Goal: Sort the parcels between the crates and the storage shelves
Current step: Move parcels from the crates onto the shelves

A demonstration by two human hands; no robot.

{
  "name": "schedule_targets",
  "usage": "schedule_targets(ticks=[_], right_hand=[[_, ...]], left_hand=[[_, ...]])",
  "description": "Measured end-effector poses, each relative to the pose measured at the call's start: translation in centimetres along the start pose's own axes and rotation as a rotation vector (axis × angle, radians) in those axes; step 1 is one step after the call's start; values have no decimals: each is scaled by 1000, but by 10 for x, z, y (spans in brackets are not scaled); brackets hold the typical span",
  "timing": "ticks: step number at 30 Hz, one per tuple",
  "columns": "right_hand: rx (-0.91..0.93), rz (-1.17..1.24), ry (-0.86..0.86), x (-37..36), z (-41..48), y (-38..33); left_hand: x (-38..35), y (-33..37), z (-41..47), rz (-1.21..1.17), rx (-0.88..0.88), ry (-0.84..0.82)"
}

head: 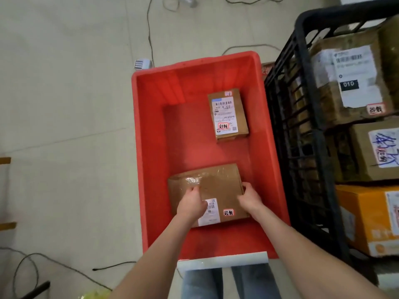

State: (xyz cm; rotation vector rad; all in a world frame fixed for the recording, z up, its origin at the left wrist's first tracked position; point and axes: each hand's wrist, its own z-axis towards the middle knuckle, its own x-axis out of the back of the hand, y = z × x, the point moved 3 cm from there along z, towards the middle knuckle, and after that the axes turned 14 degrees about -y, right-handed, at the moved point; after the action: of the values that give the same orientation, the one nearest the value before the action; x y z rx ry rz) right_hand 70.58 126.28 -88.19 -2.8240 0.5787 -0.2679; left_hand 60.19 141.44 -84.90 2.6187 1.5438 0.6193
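A red plastic crate [151, 147] stands on the floor right in front of me. Inside it, near me, lies a flat brown cardboard parcel [218, 182] wrapped in clear tape, with a white label. My left hand [192, 203] rests on top of this parcel with its fingers curled over the label area. My right hand [250, 196] grips the parcel's right edge. A smaller brown parcel [227, 114] with a white shipping label lies at the far right of the crate floor.
A black lattice crate [302, 126] stands to the right, packed with several labelled cardboard boxes [349, 78] and an orange box [367, 221]. Cables [149, 29] run across the pale tiled floor to the left and behind. A small grey adapter [142, 64] lies by the crate's far corner.
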Motion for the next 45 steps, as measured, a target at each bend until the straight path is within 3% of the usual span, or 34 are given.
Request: schedule_targets(ticks=[4, 10, 17, 21, 31, 40, 45], right_hand=[[28, -49, 33, -4, -30, -13], [161, -346, 223, 17, -116, -58], [333, -416, 529, 72, -245, -69], [293, -360, 736, 120, -319, -32], [61, -124, 1064, 179, -478, 174], [-89, 62, 1253, 176, -608, 408], [-216, 245, 1316, 172, -663, 526]], left_hand=[[16, 12, -18, 68, -19, 3], [70, 68, -78, 323, -142, 120], [116, 180, -173, 676, -393, 335], [99, 257, -226, 889, -558, 407], [-93, 401, -358, 1210, -897, 380], [-319, 469, -492, 1344, -1149, 395], [-427, 492, -558, 1324, -1338, 293]])
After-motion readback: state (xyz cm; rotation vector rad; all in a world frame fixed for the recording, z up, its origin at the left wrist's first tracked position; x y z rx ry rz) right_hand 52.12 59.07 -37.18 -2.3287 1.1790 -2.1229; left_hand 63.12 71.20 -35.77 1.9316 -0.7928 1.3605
